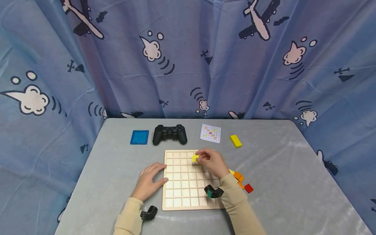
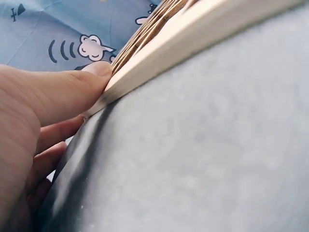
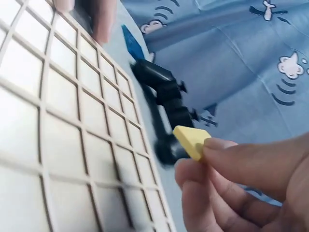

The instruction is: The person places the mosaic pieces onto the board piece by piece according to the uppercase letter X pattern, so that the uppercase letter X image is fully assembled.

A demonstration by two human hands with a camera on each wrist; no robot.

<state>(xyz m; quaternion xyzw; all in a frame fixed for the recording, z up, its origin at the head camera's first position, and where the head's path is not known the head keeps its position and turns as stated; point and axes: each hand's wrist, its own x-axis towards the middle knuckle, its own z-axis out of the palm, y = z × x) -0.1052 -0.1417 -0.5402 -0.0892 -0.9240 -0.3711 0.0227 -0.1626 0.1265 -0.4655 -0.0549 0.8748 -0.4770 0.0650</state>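
Observation:
My right hand (image 1: pixel 213 161) pinches a yellow square tile (image 3: pixel 191 140) between thumb and fingertips. In the head view that tile is over the far rows of the wooden grid board (image 1: pixel 177 185); the right wrist view shows it raised above the board's surface. With thumb and fingers spread, my left hand (image 1: pixel 148 183) rests against the board's left edge. The left wrist view has its thumb (image 2: pixel 72 92) laid on the board's rim (image 2: pixel 145 65), the other fingers lower alongside. The grid squares that show hold no tiles; my right hand and forearm hide part of the board.
Orange tiles (image 1: pixel 238 176) and a red tile (image 1: pixel 248 188) lie right of the board, partly behind my right forearm. Beyond the board are a blue square tray (image 1: pixel 139 137), a black game controller (image 1: pixel 169 134), a printed colour-grid card (image 1: pixel 210 133) and a yellow block (image 1: pixel 236 141).

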